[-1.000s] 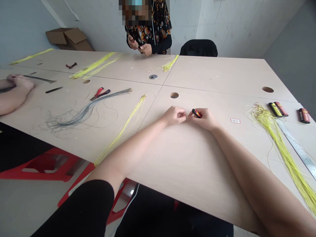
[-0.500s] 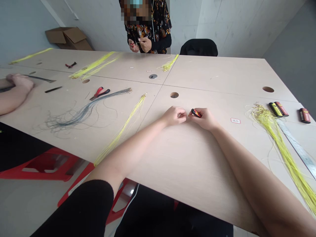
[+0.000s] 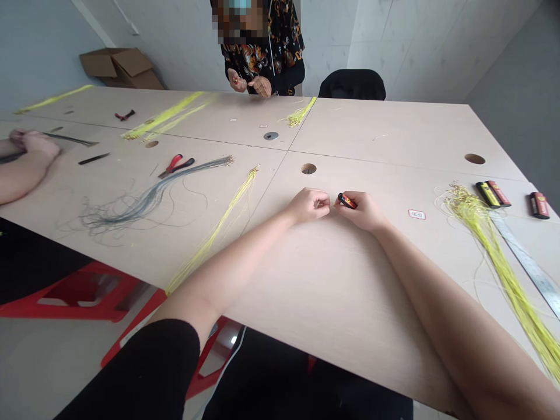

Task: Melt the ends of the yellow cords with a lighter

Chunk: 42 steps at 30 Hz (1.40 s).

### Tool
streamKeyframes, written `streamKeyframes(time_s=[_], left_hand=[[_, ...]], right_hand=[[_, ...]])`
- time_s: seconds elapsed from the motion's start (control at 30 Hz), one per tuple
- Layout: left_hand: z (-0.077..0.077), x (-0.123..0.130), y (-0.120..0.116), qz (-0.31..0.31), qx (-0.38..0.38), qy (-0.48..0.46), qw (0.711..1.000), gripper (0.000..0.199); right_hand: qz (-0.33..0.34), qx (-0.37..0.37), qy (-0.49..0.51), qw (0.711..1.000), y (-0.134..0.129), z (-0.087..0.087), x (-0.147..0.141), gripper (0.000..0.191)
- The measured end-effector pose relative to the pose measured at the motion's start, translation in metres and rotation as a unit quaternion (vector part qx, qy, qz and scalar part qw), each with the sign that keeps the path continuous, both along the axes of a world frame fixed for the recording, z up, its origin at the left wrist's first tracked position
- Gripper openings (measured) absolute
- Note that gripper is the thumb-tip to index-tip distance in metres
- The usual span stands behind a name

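My right hand is closed around a small black and red lighter above the middle of the wooden table. Just to its left, my left hand has its fingers pinched together; whatever lies between them is too small to make out. The two hands are a short gap apart. A thin bundle of yellow wires lies beside my left forearm. On the right, a thicker yellow bundle lies next to a metal ruler. A small label is right of my right hand.
Grey wires and red-black pliers lie at the left. Lighters sit at the right, one more beyond. Another person's hands are at the far left; a person stands across the table. Red stools are below.
The hands of the person across the table have moved apart slightly. My right hand and the lighter have shifted barely, and my left hand looks the same.
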<state>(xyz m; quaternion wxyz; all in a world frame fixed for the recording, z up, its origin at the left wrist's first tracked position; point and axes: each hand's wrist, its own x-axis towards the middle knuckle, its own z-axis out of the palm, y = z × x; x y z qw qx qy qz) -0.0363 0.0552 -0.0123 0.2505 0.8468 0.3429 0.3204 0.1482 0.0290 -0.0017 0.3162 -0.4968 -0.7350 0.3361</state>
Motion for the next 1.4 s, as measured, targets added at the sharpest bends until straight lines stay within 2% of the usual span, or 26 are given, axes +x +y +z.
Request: streamKeyframes(time_s=[0.7, 0.93, 1.1, 1.17, 1.23, 1.3, 1.4], left_hand=[[0.001, 0.000, 0.000, 0.013, -0.012, -0.030, 0.999, 0.011], [0.000, 0.000, 0.000, 0.025, 0.003, -0.044, 0.999, 0.014], [0.000, 0.000, 0.003, 0.049, 0.043, -0.086, 0.994, 0.015], [0.002, 0.000, 0.003, 0.070, 0.067, -0.101, 0.990, 0.017], [0.005, 0.000, 0.002, 0.094, 0.093, -0.116, 0.984, 0.019], [0.008, 0.001, 0.001, 0.111, 0.118, -0.131, 0.978, 0.020], [0.012, 0.003, -0.002, 0.117, 0.142, -0.144, 0.972, 0.022]], right_hand=[[-0.015, -0.008, 0.032, 0.999, 0.002, 0.000, 0.001, 0.015], [-0.042, -0.023, 0.066, 0.997, 0.002, 0.003, 0.004, 0.012], [-0.063, -0.040, 0.110, 0.991, 0.000, 0.005, 0.002, 0.013], [-0.077, -0.083, 0.158, 0.981, -0.001, 0.005, 0.000, 0.015], [-0.078, -0.146, 0.236, 0.957, -0.002, 0.006, -0.002, 0.022], [-0.056, -0.202, 0.322, 0.923, -0.003, 0.007, -0.005, 0.034], [-0.007, -0.244, 0.399, 0.884, -0.004, 0.007, -0.010, 0.045]])
